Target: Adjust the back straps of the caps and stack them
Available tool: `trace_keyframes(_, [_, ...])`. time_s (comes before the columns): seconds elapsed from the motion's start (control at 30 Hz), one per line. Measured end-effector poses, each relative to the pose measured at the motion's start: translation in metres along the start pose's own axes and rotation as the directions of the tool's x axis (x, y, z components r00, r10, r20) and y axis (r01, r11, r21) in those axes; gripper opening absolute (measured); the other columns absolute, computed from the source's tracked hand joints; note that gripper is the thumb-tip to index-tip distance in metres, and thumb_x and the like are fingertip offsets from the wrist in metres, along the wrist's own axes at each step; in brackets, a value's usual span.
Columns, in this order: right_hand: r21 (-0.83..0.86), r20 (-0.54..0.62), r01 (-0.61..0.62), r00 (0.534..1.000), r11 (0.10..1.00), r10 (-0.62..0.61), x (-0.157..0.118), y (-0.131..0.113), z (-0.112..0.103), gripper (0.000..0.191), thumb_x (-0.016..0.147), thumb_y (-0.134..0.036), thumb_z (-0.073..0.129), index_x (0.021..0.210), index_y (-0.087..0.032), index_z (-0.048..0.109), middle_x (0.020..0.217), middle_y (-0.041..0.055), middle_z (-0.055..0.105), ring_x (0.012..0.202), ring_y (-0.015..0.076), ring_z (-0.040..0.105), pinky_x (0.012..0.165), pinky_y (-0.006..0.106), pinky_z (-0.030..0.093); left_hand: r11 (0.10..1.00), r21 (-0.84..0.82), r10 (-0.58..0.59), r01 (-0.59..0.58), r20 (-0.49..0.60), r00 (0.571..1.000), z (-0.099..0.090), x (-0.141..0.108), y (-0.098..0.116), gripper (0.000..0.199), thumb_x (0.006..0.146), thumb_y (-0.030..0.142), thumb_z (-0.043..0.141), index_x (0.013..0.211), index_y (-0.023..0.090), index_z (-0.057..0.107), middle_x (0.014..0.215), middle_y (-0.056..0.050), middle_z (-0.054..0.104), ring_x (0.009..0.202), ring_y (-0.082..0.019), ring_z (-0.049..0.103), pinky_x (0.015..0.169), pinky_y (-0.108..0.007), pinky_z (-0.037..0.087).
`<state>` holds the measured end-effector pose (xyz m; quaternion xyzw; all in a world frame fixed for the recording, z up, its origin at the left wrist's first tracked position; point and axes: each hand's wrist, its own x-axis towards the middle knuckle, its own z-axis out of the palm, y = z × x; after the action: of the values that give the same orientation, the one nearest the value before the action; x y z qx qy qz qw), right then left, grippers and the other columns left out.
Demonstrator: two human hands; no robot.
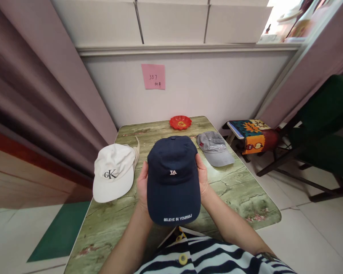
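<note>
A navy cap (173,163) with a small LA badge and white lettering on its brim is held up over the table, brim toward me. My left hand (143,184) grips its left side and my right hand (202,173) its right side; the fingers behind the cap are partly hidden. To the left lies a white cap (114,171) with a CK logo, its strap sticking up behind. A grey cap (215,148) with white lettering rests right of the navy one.
The green wood-patterned table (240,194) stands against a wall bearing a pink note (153,77). A red scalloped dish (180,122) sits at its back edge. On the right are a cloth-covered stool (253,133) and a dark green chair (322,144); curtains hang at both sides.
</note>
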<state>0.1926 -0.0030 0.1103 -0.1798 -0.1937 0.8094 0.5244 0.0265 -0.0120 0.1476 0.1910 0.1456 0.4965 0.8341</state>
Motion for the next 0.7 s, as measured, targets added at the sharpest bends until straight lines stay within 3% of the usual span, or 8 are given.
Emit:
trace_keyframes(0.33, [-0.06, -0.005, -0.011, 1.0, 0.998, 0.011, 0.005, -0.002, -0.008, 0.07, 0.086, -0.074, 0.037, 0.128, -0.023, 0.061, 0.125, 0.0068, 0.069, 0.127, 0.0295, 0.055, 0.114, 0.056, 0.032, 0.993, 0.067, -0.099, 0.098, 0.022, 0.995, -0.007, 0.004, 0.003, 0.056, 0.095, 0.057, 0.034, 0.123, 0.022, 0.069, 0.127, -0.005, 0.067, 0.135, -0.029, 0.047, 0.118, -0.05, 0.026])
trace_keyframes(0.53, [-0.069, -0.013, -0.026, 1.0, 0.997, 0.025, 0.008, -0.004, -0.013, 0.068, 0.085, -0.071, 0.04, 0.122, -0.02, 0.064, 0.12, 0.0076, 0.071, 0.125, 0.0294, 0.057, 0.113, 0.055, 0.035, 0.995, 0.048, -0.091, 0.091, -0.014, 0.996, -0.008, 0.005, -0.002, 0.053, 0.094, 0.057, 0.038, 0.11, 0.022, 0.075, 0.117, -0.004, 0.072, 0.133, -0.029, 0.05, 0.118, -0.05, 0.028])
trace_keyframes(0.7, [-0.106, -0.028, -0.036, 0.999, 0.994, 0.033, 0.004, -0.005, -0.022, 0.052, 0.08, -0.065, 0.057, 0.106, -0.022, 0.07, 0.112, 0.0058, 0.074, 0.121, 0.0294, 0.06, 0.11, 0.052, 0.041, 0.995, 0.097, 0.003, -0.004, 0.009, 1.0, -0.015, 0.003, 0.005, 0.06, 0.091, 0.067, 0.035, 0.107, 0.025, 0.075, 0.122, -0.004, 0.071, 0.136, -0.031, 0.046, 0.118, -0.051, 0.028])
